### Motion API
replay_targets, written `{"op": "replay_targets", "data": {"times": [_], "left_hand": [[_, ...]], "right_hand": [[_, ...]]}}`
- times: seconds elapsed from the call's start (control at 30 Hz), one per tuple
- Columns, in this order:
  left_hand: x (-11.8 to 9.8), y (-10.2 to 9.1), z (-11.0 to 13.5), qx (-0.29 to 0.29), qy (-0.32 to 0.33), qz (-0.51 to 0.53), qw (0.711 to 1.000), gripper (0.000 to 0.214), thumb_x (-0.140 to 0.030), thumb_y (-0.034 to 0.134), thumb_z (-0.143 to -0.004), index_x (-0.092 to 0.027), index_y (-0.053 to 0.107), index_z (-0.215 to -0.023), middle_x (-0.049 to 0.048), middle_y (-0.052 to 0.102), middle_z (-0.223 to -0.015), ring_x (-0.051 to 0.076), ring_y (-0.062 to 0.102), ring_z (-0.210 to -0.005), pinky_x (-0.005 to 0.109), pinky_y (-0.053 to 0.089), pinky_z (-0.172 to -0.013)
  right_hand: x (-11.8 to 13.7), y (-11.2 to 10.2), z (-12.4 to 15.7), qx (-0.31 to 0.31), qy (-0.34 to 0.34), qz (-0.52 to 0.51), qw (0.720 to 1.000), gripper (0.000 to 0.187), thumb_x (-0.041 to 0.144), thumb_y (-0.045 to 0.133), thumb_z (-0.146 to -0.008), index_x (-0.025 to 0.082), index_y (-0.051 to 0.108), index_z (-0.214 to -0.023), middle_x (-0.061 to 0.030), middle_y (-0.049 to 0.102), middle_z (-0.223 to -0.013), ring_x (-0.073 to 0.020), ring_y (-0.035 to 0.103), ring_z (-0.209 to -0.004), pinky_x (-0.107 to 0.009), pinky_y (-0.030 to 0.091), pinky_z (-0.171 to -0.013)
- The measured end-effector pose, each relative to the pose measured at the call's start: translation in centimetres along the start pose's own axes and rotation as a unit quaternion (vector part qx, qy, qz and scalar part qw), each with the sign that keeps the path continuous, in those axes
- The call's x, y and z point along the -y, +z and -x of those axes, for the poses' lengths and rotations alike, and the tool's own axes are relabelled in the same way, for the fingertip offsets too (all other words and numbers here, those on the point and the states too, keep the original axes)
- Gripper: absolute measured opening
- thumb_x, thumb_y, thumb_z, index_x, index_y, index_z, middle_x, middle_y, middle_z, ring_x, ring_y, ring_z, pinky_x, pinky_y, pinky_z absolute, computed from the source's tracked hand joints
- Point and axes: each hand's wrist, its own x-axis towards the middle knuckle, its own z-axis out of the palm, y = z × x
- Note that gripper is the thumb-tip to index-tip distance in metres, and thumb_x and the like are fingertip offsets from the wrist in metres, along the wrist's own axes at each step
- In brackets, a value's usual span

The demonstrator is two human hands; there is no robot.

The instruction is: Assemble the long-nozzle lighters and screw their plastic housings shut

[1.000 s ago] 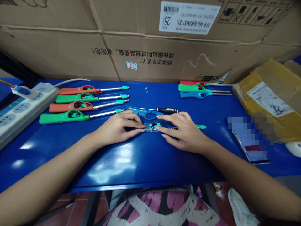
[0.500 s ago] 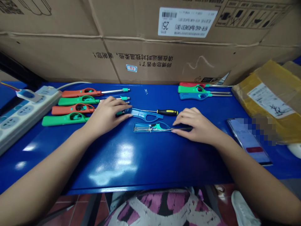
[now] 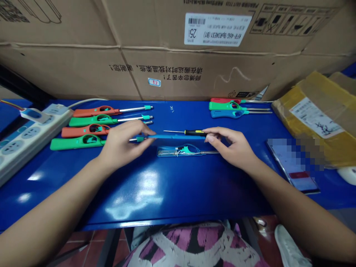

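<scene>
Between my two hands a blue lighter shell half [image 3: 178,137] is held edge-on, seen as a thin strip. My left hand [image 3: 125,142] pinches its left end, and my right hand [image 3: 230,142] pinches the right end. Just below lies the other blue half, an opened lighter [image 3: 179,151] with its turquoise trigger, white wires and metal tube showing; the tube's tip runs behind my right hand's fingers. A screwdriver [image 3: 191,132] with a black and yellow handle lies right behind the held shell half, its handle end partly covered by my right fingers.
Several orange and green lighters [image 3: 89,120] lie in a row at left, beside a white power strip [image 3: 30,137]. Back right are red, green and blue lighters [image 3: 226,111]. A phone [image 3: 293,167] and a yellow-taped parcel [image 3: 308,122] lie at right. A large carton [image 3: 167,55] stands behind.
The blue shell half has been lifted and turned edge-on. My right hand has left the opened lighter's tube and taken the shell half's right end.
</scene>
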Motion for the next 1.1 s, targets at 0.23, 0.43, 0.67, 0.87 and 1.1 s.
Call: {"op": "replay_targets", "data": {"times": [0.23, 0.43, 0.67, 0.87, 1.1], "left_hand": [[-1.7, 1.2, 0.7, 0.022, 0.074, -0.032, 0.996, 0.007, -0.011, 0.060, -0.093, -0.018, 0.062, -0.095, 0.0044, 0.074, -0.092, 0.015, 0.072, -0.083, 0.024, 0.058, -0.073], [-1.8, 1.4, 0.9, 0.051, 0.023, 0.012, 0.998, 0.006, -0.015, 0.058, -0.095, -0.018, 0.062, -0.098, 0.0061, 0.075, -0.101, 0.016, 0.073, -0.093, 0.027, 0.059, -0.081], [-1.9, 1.5, 0.5, 0.122, 0.022, 0.052, 0.991, 0.047, -0.039, 0.074, -0.089, -0.017, 0.061, -0.128, 0.0091, 0.074, -0.108, 0.019, 0.070, -0.091, 0.031, 0.059, -0.084], [-1.3, 1.9, 0.5, 0.139, 0.061, 0.054, 0.987, 0.033, -0.033, 0.069, -0.093, -0.016, 0.070, -0.121, 0.0104, 0.074, -0.106, 0.021, 0.067, -0.093, 0.036, 0.057, -0.085], [-1.3, 1.8, 0.4, 0.180, 0.043, 0.040, 0.982, 0.028, -0.036, 0.066, -0.094, -0.017, 0.072, -0.115, 0.0098, 0.073, -0.106, 0.022, 0.068, -0.096, 0.036, 0.057, -0.087]], "right_hand": [[-0.1, -0.4, -0.1, 0.079, -0.009, 0.000, 0.997, 0.018, 0.037, 0.069, -0.091, 0.021, 0.078, -0.089, -0.0031, 0.072, -0.080, -0.0162, 0.064, -0.071, -0.030, 0.049, -0.064], [0.2, -1.4, 0.0, 0.169, -0.070, 0.058, 0.981, 0.017, 0.033, 0.064, -0.095, 0.020, 0.072, -0.088, -0.0040, 0.071, -0.084, -0.0157, 0.064, -0.074, -0.029, 0.050, -0.067], [-0.1, -1.8, 0.0, 0.149, -0.113, 0.107, 0.976, 0.015, 0.035, 0.067, -0.093, 0.020, 0.071, -0.089, -0.0051, 0.070, -0.083, -0.0178, 0.065, -0.075, -0.031, 0.050, -0.068], [-0.5, -1.5, 0.3, 0.165, -0.164, 0.171, 0.957, 0.015, 0.032, 0.065, -0.095, 0.019, 0.072, -0.091, -0.0061, 0.071, -0.087, -0.0202, 0.064, -0.084, -0.034, 0.051, -0.077], [-0.4, -1.1, 0.6, 0.181, -0.192, 0.289, 0.920, 0.020, 0.032, 0.059, -0.098, 0.020, 0.075, -0.096, -0.0060, 0.070, -0.090, -0.0209, 0.062, -0.086, -0.034, 0.050, -0.077]]}}
